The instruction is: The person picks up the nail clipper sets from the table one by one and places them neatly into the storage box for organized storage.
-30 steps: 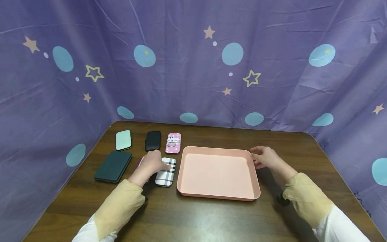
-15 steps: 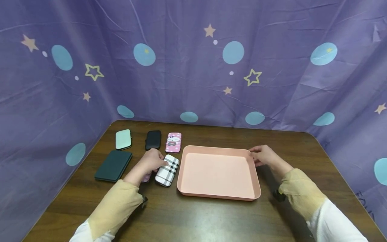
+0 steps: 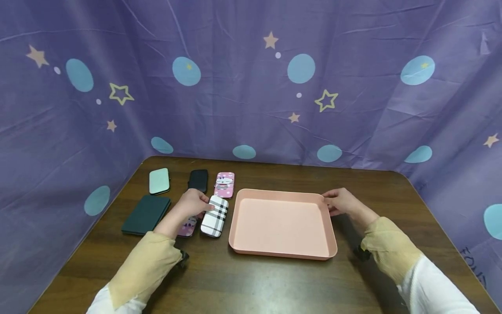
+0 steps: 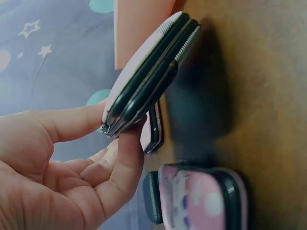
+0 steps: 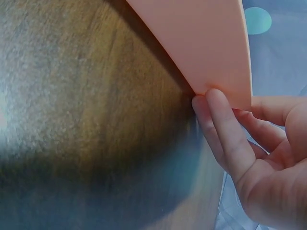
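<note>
L hand (image 3: 192, 203) pinching plaid case (image 3: 215, 218), held up | R hand (image 3: 340, 201) gripping tray (image 3: 282, 226) edge | step: prob. pick-up | next: likely carry twd R hand, clearing rim nearest L

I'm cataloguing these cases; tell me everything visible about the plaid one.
The plaid case is flat, round-cornered and smooth-looking, white with black and grey checks, its dark-edged halves closed. The left grip pinches its edge, holding it tilted beside the tray. Whether its lower end touches the table is unclear.

Tray (image 3: 282, 224) on table (image 3: 274, 283); 6 cases (image 3: 214, 216) to its left.
</note>
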A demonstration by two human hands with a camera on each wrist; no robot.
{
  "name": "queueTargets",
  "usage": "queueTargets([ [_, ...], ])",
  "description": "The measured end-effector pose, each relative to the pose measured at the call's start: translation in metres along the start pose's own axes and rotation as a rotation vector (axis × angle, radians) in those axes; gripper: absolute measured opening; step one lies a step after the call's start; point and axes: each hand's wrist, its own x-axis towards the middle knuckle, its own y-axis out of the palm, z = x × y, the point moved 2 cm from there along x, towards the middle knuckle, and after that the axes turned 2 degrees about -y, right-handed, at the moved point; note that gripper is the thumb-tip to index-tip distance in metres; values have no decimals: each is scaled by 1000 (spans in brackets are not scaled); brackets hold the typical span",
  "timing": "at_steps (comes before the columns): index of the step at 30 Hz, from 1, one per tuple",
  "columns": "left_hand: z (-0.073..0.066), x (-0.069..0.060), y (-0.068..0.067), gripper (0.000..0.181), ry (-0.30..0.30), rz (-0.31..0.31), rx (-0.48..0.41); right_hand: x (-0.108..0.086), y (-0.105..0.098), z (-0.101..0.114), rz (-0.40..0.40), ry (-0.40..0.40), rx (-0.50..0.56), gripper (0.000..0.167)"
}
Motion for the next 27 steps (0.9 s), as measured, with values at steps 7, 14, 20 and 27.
queueTargets([
  [7,-10,0,-14,37,-3,46,-136,0,1,0,14,11,6,39],
  [14,-28,4,-14,46,10,110,-292,0,-1,2,28,15,1,39],
  [20,-51,4,-5,50,24,196,-482,0,-1,4,42,19,11,39],
  [27,-77,4,14,48,26,272,-568,5,-3,8,76,31,-24,36],
])
